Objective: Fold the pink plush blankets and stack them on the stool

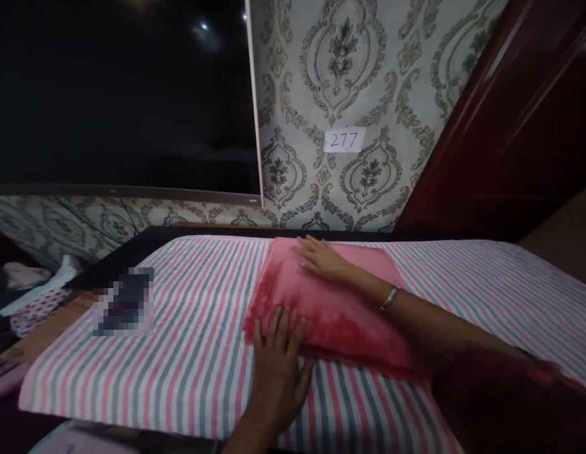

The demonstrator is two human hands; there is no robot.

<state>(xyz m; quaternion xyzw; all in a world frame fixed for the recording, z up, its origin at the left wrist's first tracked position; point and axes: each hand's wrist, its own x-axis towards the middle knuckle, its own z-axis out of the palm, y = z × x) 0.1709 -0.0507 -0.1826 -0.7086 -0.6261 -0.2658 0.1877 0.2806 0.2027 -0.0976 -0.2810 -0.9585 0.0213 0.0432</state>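
Observation:
A folded pink and red cloth (340, 309) lies flat on a striped sheet (189, 328) of pink, grey and white. My left hand (276, 359) rests at its near left edge, fingers spread over the border and the thumb apart. Farther back, my right hand (321, 257) lies flat on the cloth's upper part with its fingers stretched out. A silver bracelet (390, 297) circles the right wrist. The cloth's near right corner runs close to my dark red sleeve (505, 397) and is blurred there.
A large dark television screen (123, 94) is at the back left. Patterned wallpaper (340, 63) bears a paper label (344, 140) reading 277. A dark red panel (505, 126) slants at the right. Clothes (33, 296) lie at the far left, near a pixelated patch on the sheet.

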